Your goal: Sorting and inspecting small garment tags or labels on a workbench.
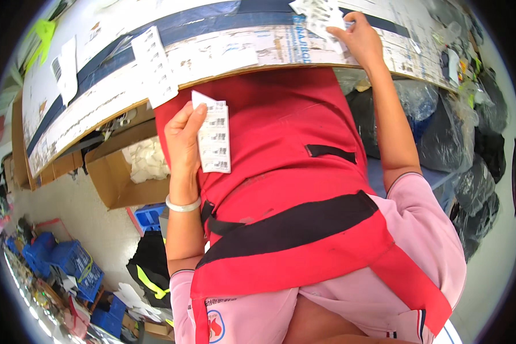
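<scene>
Pinching a white label sheet (217,140) in the left grip (183,129), just off the near edge of the tabletop (106,26), and touching printed sheets (318,17) on the tabletop's right half with the right grip (363,41), but cannot tell whether pinching or merely resting.

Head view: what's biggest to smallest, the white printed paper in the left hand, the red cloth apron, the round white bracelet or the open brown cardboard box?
1. Red cloth apron
2. Open brown cardboard box, partly hidden
3. White printed paper
4. Round white bracelet
</scene>
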Available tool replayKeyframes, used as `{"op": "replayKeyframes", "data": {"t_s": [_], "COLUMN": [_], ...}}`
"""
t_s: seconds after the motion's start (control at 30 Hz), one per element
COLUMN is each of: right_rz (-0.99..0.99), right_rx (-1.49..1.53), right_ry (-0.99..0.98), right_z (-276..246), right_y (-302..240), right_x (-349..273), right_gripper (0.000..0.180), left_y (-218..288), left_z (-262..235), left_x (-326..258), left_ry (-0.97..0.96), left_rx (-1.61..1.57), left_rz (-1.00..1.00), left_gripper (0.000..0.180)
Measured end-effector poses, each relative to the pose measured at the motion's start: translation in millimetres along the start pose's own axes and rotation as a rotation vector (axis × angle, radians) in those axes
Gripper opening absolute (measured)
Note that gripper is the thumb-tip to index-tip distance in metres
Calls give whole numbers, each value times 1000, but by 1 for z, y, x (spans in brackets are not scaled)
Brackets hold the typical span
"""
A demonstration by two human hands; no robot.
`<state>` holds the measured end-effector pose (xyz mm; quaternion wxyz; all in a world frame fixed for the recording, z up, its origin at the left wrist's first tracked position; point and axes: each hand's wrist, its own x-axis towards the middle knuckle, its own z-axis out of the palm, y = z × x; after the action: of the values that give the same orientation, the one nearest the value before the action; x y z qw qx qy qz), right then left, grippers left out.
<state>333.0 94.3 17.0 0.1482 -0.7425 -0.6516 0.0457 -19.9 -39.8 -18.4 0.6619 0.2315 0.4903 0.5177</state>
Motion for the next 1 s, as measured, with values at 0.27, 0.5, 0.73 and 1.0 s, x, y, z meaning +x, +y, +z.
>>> {"op": "replayKeyframes", "data": {"t_s": [0.27,0.5,0.73,1.0], "right_rz": [-146,-25,-870,-189], "right_rx": [1088,1200,673,977], "right_ry": [-747,-835,-136,-586], "right_z": [1,20,39,24], "right_y": [-139,-150,-155,-146], "right_x": [-99,-106,-124,-69], "right_gripper": [16,14,9,14], "left_y": [8,3,4,-16], "left_z": [7,6,-5,-24], "left_x": [-5,-4,8,20], "left_ry": [-75,-53,5,105], "left_rx": [113,211,134,-121], "left_rz": [187,309,100,-111], "left_gripper": [11,11,20,22]}}
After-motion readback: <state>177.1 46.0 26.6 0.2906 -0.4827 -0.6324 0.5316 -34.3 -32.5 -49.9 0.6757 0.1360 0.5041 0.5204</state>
